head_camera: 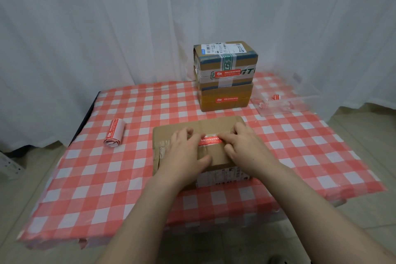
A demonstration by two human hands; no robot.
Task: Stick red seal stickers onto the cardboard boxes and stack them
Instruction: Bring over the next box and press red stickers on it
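Cardboard boxes (227, 60) (225, 105) (171, 130) number three, each bearing one sticker (211, 141).

You have a single view — the wide-angle camera on your head, facing forward and tilted down over the checked table (102, 178). It sits near: your left hand (188, 150) and right hand (244, 148) lie at frame centre, arms crossing the bottom edge — the white curtain (107, 17) fills the upper part.
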